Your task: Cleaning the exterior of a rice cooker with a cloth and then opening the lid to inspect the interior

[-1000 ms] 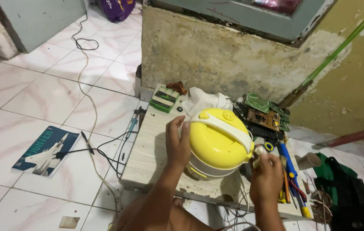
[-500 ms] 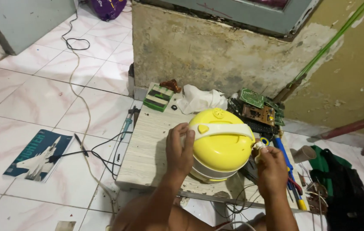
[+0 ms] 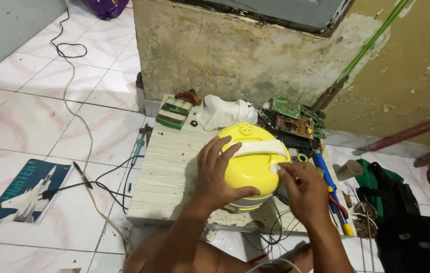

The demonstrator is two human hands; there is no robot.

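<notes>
A round yellow rice cooker (image 3: 250, 156) with a white handle (image 3: 258, 148) stands on a low pale wooden board (image 3: 167, 177). My left hand (image 3: 217, 174) lies spread over its left side and holds it steady. My right hand (image 3: 303, 189) is at the cooker's right side, its fingertips pinching the right end of the white handle.
Green and brown circuit boards (image 3: 296, 119) are piled behind the cooker, with a crumpled white cloth (image 3: 222, 112) and a small green block (image 3: 174, 112). A blue-handled screwdriver (image 3: 326, 177) lies to the right. A soldering iron (image 3: 139, 146), black wires and a magazine (image 3: 25, 189) lie on the tiled floor at left.
My right hand has moved up from the cooker's lower right edge to the end of the white handle. My left hand has spread wider over the lid. The view has shifted slightly.
</notes>
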